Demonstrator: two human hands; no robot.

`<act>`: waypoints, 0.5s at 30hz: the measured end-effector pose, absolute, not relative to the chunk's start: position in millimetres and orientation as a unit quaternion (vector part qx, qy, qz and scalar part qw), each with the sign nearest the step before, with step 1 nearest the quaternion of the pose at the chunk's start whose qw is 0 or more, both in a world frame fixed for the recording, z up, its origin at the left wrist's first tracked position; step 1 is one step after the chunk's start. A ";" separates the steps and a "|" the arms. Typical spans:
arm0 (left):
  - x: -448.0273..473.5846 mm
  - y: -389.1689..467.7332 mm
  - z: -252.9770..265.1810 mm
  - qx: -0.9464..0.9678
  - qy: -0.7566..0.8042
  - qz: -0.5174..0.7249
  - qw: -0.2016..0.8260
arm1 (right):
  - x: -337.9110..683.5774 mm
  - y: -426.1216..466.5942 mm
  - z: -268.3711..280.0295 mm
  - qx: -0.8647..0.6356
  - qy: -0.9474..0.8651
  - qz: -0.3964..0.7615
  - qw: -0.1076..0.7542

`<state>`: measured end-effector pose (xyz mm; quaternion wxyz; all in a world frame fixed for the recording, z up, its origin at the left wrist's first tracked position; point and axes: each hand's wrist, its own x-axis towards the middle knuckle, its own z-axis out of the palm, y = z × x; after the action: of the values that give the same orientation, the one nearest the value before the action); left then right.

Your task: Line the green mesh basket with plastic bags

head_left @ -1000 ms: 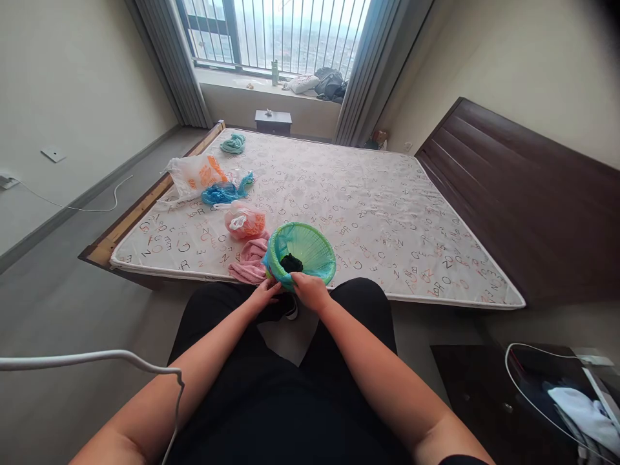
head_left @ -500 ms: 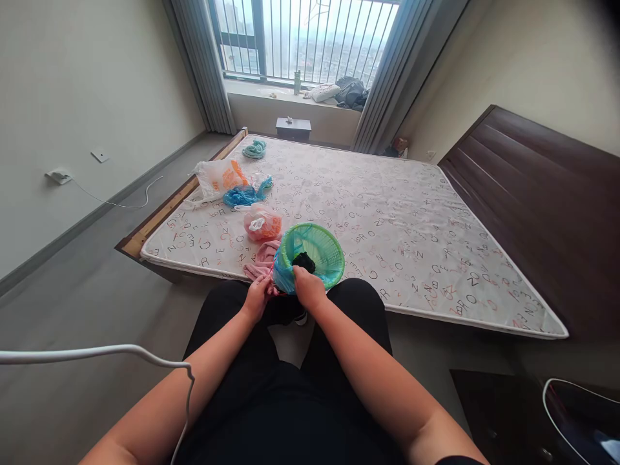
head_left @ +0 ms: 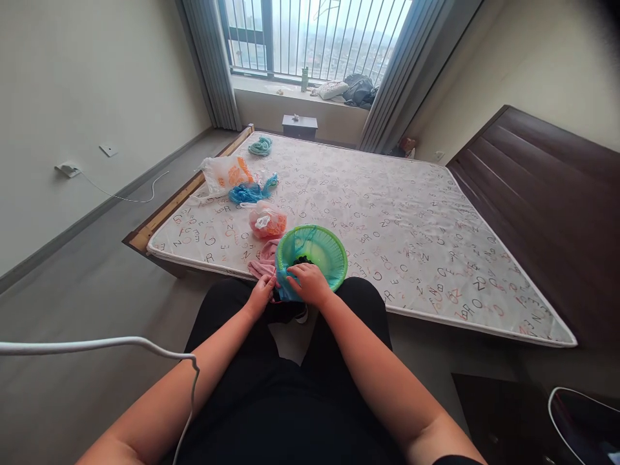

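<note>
A green plastic basket (head_left: 340, 248) rests at the bed's near edge, just beyond my knees. A thin blue plastic bag (head_left: 289, 292) lines it and hangs over its near left side. Inside, a small black item (head_left: 303, 259) shows partly behind my fingers. My right hand (head_left: 312, 284) reaches over the near rim with its fingers stretched out and apart, touching the bag. At the left of the rim, my left hand (head_left: 261, 294) is closed in a pinch beside the bag; what it grips is too small to make out. Pink cloth (head_left: 265, 257) lies just past it.
On the mattress (head_left: 387, 213) sit a tied bag with orange contents (head_left: 268, 223), a crumpled blue bag (head_left: 249, 193), a white bag with orange print (head_left: 225, 175) and a teal bundle (head_left: 260, 146). A white cable (head_left: 97, 345) crosses my left forearm.
My right hand has loosened from its grip on the bag at the rim, and its fingers are now spread. The left hand keeps its pinch. The view has shifted slightly.
</note>
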<state>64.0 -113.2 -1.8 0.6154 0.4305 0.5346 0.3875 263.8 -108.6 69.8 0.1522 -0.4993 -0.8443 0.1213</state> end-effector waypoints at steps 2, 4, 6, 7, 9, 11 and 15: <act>64.2 -113.9 -3.4 0.451 0.517 0.379 0.620 | 268.2 -110.7 62.8 -0.484 -0.855 0.139 0.122; 65.5 -114.2 -5.3 0.479 0.511 0.372 0.609 | 265.9 -116.9 55.4 -0.459 -0.870 0.154 0.093; 66.6 -113.2 -6.8 0.509 0.517 0.379 0.575 | 261.0 -124.7 51.1 -0.437 -0.882 0.155 0.085; 66.6 -112.0 -7.8 0.520 0.530 0.379 0.552 | 259.9 -128.1 50.9 -0.423 -0.888 0.155 0.090; 64.8 -108.4 -10.8 0.533 0.581 0.356 0.502 | 265.1 -132.2 54.2 -0.405 -0.892 0.152 0.130; 60.8 -103.8 -16.2 0.531 0.635 0.309 0.469 | 283.5 -130.5 60.2 -0.440 -0.860 0.131 0.223; 51.3 -97.0 -31.3 0.502 0.657 0.252 0.504 | 345.2 -110.4 62.3 -0.651 -0.637 0.063 0.407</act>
<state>51.3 -97.0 -31.3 0.5035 0.5020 0.6565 0.2517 345.2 -110.4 62.3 0.4066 -0.6514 -0.6374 0.0635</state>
